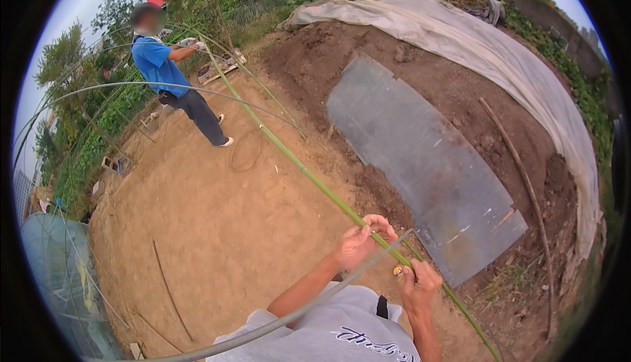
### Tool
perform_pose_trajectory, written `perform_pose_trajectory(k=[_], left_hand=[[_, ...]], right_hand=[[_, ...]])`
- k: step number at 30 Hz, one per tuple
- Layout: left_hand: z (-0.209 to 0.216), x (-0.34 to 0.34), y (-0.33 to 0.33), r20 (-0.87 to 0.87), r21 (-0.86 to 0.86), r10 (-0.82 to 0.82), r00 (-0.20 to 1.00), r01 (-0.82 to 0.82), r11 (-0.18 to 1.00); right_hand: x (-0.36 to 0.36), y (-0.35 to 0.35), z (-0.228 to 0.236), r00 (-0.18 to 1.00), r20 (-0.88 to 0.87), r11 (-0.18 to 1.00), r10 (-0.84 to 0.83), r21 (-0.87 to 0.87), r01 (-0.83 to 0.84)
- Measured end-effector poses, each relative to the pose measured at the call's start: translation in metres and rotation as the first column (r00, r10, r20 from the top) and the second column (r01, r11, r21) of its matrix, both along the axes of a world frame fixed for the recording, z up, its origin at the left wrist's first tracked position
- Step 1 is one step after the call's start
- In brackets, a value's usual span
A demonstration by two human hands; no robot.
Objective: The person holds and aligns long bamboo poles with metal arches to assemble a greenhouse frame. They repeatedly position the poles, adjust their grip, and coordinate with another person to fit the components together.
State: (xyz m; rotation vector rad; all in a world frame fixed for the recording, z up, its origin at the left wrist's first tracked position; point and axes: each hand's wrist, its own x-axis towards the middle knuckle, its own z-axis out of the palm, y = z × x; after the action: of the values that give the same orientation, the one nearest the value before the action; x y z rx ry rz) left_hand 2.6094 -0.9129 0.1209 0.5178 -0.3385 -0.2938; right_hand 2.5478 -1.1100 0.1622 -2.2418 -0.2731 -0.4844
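1. Grey curved rod (282, 321), closest to the camera, arcs up from the lower edge across the person's grey shirt (309, 339), its tip near both hands.
2. Left hand (358, 242): fingers curled around a long green pole (305, 170), grasping it.
3. Right hand (420, 286): thumb and fingers closed on the same pole, nearer the body. Beside them sits a small round yellow item (397, 271); whether it is held, I cannot tell.
4. From these hands the pole slants across the bare ground (217, 217) toward its far left edge, where a co-worker (161, 66) in a blue top stands, gloved hands at its far end.
5. Along the ground's right edge rises dark soil (302, 60), carrying a grey flat sheet (420, 165). Past the sheet's right edge lies a long brown stick (522, 168). Pale plastic sheeting (460, 40) drapes the soil's far and right edges.
6. Toward the ground's near left corner lies a thin dark stick (164, 283).
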Motion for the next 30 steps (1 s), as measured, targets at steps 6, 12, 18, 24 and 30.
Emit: perform_pose_trajectory(k=[6, 12, 18, 24, 30], left_hand=[[-0.005, 0.012, 0.034, 0.019, 0.079, -0.236, 0.972, 0.234, 0.969], [-0.018, 0.006, 0.029, 0.019, 0.191, -0.102, 0.995, 0.096, 0.977], [-0.021, -0.006, 0.032, -0.101, 0.248, -0.028, 0.994, 0.053, 0.967], [-0.02, -0.014, 0.04, -0.19, 0.296, 0.025, 0.981, 0.034, 0.955], [-0.007, -0.011, 0.046, -0.201, 0.337, 0.118, 0.973, -0.045, 0.94]], right_hand=[[-0.003, 0.01, 0.006, 0.999, -0.042, 0.994, -0.013, 0.105, 0.017], [-0.008, 0.008, 0.002, 0.99, -0.143, 0.993, -0.017, 0.115, 0.034], [-0.02, 0.014, -0.01, 0.952, -0.305, 0.99, -0.014, 0.133, 0.057], [-0.031, 0.029, -0.019, 0.88, -0.473, 0.958, -0.031, 0.238, 0.162], [-0.024, 0.042, -0.019, 0.876, -0.482, 0.95, -0.021, 0.263, 0.167]])
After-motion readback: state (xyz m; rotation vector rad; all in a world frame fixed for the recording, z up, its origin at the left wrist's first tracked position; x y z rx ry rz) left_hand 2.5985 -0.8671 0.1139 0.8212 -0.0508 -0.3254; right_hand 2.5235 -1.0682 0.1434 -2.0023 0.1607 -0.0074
